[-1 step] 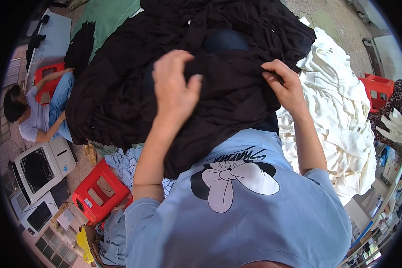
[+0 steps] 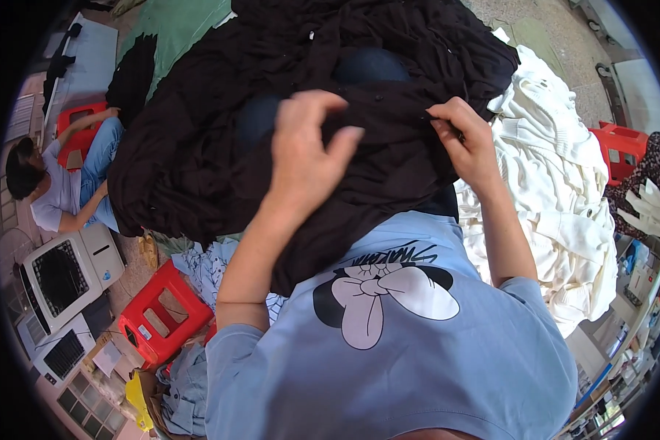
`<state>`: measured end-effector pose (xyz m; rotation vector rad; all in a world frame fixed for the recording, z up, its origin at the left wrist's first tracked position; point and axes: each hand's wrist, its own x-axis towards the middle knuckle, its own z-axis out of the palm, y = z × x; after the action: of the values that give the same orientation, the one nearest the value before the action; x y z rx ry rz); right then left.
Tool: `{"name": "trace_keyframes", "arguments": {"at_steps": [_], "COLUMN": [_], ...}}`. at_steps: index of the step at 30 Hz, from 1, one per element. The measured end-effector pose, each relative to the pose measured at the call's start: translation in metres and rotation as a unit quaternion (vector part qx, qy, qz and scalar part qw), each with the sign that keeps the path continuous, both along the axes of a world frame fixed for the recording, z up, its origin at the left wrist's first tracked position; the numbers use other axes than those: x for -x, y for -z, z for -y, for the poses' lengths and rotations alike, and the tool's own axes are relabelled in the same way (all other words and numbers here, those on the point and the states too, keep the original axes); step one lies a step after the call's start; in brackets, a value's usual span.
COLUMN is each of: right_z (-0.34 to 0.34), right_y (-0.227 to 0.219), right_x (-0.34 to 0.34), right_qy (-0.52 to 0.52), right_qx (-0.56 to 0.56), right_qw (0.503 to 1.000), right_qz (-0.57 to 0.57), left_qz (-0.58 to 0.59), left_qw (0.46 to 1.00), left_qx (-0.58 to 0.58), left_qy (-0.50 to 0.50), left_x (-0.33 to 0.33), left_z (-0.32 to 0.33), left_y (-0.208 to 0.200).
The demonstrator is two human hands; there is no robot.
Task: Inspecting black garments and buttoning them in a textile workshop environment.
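Note:
A heap of thin black cloth lies spread in front of me, with a black garment (image 2: 396, 139) on top, small dark buttons along it. My right hand (image 2: 468, 139) pinches the garment's edge between thumb and fingertips on the right. Over the middle of the cloth hovers my left hand (image 2: 308, 161), thumb apart from its slightly blurred fingers, holding nothing that I can see. Two rounded dark blue patches, one far (image 2: 374, 66) and one at the left (image 2: 260, 117), show among the black folds.
White knit garments (image 2: 557, 161) are piled at the right. Red plastic stools stand at the left (image 2: 165, 315) and right (image 2: 616, 150). A seated person (image 2: 73, 176) handles black cloth at the far left, near a white appliance (image 2: 73, 271). Green sheeting (image 2: 187, 37) lies behind.
My left hand has moved to the right and a little nearer, uncovering more of the left dark blue patch. My right hand stays at the garment's edge.

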<state>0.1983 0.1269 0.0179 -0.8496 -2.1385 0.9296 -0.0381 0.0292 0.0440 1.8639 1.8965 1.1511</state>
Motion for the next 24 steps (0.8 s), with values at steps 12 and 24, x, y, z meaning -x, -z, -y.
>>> {"name": "trace_keyframes", "arguments": {"at_steps": [12,24], "right_z": [0.038,0.042], "right_y": [0.002,-0.018], "right_x": [0.005,0.021], "right_qy": [0.039,0.081], "right_qx": [-0.137,-0.129], "right_qw": [0.987,0.985], "right_qz": [0.070,0.081], "left_qz": [0.743,0.749], "left_qw": [0.640,0.636], "left_qx": [0.194,0.184], "left_qy": [0.023,0.021], "left_x": [-0.047,-0.043], "left_z": [-0.009,-0.005], "left_y": [0.032,0.016]}}
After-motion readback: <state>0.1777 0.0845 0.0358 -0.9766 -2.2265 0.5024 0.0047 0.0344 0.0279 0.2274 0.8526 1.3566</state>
